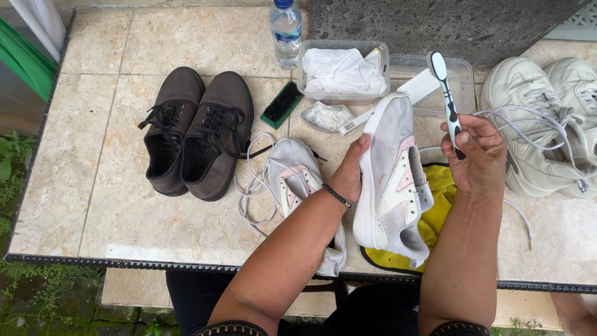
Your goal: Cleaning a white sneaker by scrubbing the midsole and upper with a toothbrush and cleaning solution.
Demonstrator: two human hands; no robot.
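Note:
My left hand (349, 174) grips a white and pink sneaker (393, 180) by its sole side, tilted with the toe pointing away. My right hand (474, 152) holds a white and black toothbrush (445, 87) upright, head up, just right of that sneaker. The matching sneaker (292, 180) lies on the tiled table (124, 211) under my left forearm, with a loose white lace (252, 186) beside it. A yellow cloth (438, 208) lies beneath the held sneaker.
A pair of dark brown lace-up shoes (196, 134) sits at the left. Behind are a water bottle (286, 31), a clear tub with white cloth (342, 71), a black brush (282, 104) and a crumpled bag (326, 115). White chunky sneakers (541, 124) stand at the right.

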